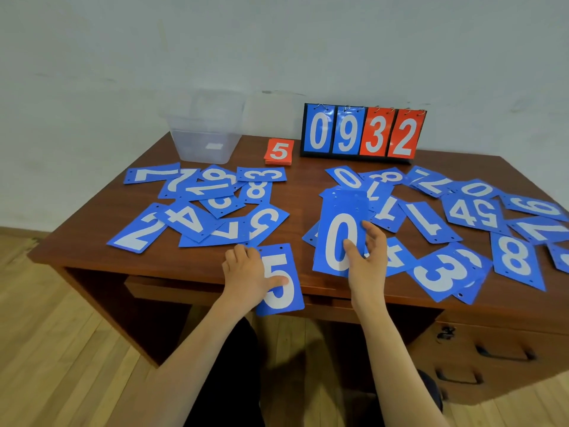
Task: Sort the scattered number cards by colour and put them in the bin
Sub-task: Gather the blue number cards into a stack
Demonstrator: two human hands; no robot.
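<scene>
Flat blue rectangular number cards with white digits lie scattered and overlapping on the worktop (304,186) in two groups, a left cluster (197,217) and a right cluster (471,211). One blue "5" card (286,300) overhangs the near edge, pinched by the left hand (246,272). The right hand (366,263) holds a fanned blue stack topped by "0" (338,229). At the back, a neat pile of small red cards topped by "5" (278,152) lies just beside the upright clear plastic bin (203,140).
</scene>
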